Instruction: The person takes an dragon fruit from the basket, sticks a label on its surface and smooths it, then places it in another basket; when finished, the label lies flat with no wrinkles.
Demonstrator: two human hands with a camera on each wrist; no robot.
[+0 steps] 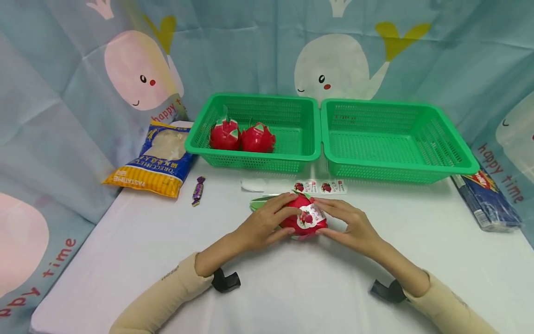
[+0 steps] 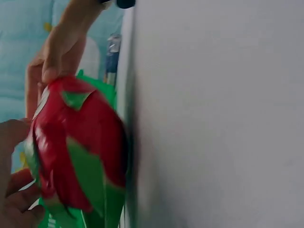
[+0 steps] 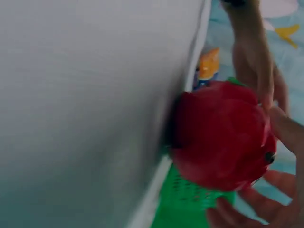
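A red dragon fruit with green scale tips lies on the white table, a white label with a fruit picture on its upper face. My left hand holds its left side, fingers bent over the top and thumb low at the front. From the other side my right hand grips it, fingertips and thumb at the label's right edge. In the left wrist view, the green-streaked skin of the dragon fruit shows between both hands. The right wrist view has its rounded red end.
Behind the hands lies a strip of labels. Two dragon fruits sit in the left green basket; the right green basket adjoins it. A pasta bag and a purple-wrapped candy lie left, a blue package right.
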